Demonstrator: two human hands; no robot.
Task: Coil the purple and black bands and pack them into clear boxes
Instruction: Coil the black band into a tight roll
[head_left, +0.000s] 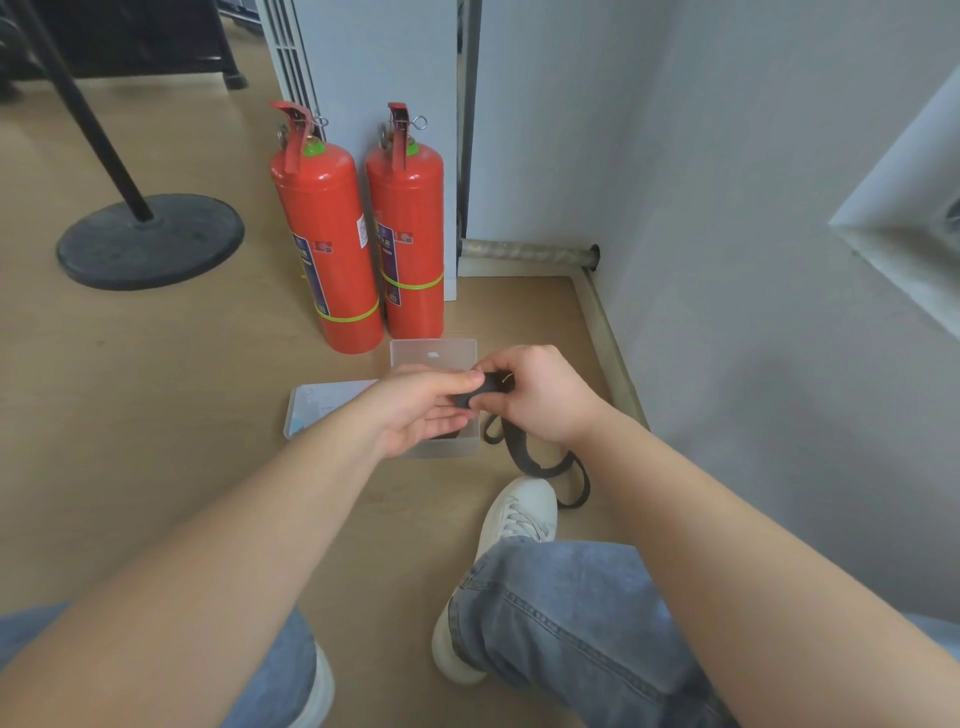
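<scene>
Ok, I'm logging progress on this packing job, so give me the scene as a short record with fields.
left hand: holds the coiled part of the black band
right hand: pinches the same coil
loose end: trails on the floor by the white shoe
open clear box: on the floor, under the hands
second clear box: flat on the floor to its left
</scene>
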